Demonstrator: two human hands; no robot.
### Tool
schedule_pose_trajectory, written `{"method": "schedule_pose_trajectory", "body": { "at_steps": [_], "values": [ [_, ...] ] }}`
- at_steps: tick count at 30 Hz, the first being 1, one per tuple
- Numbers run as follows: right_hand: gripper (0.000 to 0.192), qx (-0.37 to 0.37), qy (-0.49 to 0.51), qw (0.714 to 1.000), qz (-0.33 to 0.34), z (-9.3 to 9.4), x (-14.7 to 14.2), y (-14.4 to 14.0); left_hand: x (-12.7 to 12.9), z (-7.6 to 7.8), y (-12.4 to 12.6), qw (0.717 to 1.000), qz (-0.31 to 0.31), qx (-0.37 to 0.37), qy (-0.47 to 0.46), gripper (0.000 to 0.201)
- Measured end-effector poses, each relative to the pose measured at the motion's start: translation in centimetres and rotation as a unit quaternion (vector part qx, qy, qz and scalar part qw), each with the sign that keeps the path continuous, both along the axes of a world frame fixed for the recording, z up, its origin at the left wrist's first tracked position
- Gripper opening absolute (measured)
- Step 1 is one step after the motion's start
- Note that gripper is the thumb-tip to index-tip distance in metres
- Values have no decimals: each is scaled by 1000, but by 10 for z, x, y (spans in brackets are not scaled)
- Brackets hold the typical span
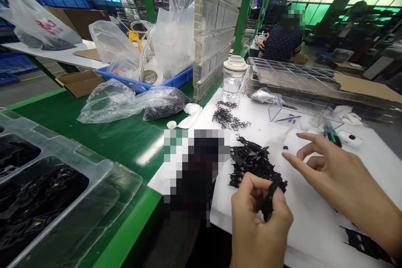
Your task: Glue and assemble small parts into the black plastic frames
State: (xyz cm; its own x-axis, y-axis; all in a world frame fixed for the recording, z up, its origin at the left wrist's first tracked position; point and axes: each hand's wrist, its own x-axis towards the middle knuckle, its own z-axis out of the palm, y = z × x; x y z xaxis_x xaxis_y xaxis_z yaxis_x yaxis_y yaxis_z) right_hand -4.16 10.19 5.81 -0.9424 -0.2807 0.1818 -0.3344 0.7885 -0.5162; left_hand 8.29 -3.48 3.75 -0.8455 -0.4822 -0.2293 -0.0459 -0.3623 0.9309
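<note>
Two hands (260,217) work here, beside one lidded jar (234,77), one blue bin (176,79), and perhaps three plastic bags (109,100).

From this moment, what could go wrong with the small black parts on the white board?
1. The left hand pinches one black part by its edge only; it might slip.
2. The right hand hovers open beside the pile of black parts and could scatter it.
3. The water jar stands close to the tiny black clips; a knock might wet them.

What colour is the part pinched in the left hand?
Black, seen in the head view: the part in the left hand.
</note>
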Motion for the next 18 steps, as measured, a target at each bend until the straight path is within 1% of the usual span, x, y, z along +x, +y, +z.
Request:
{"method": "schedule_pose_trajectory", "body": {
  "at_steps": [3, 4, 7, 8, 10, 13, 16, 18],
  "values": [
    [74, 50, 16, 999, -1, -3, -11, -11, 1, 2, -1, 1000, -9, -10, -5, 17],
    [71, 56, 28, 998, -1, -5, -14, -16, 2, 2, -1, 1000, -12, -13, -4, 18],
    [49, 60, 52, 997, 15, -11, -21, -27, 3, 3, -2, 1000, -21, -4, 0, 19],
    [47, 57, 57, 997, 22, -13, -22, -30, 3, 4, -3, 1000, -26, 3, 1, 19],
    [51, 48, 68, 996, 32, -16, -23, -33, 3, 5, -4, 1000, -29, 9, 1, 19],
    [51, 28, 79, 996, 40, -16, -20, -33, 3, 7, -4, 1000, -26, 7, -6, 18],
    [50, -19, 106, 994, 34, -7, -14, -30, 3, 7, -4, 1000, -24, 15, -13, 18],
    [41, -74, 123, 989, 41, 2, -6, -26, 4, 5, -5, 1000, -22, 19, -13, 20]
  ]
}}
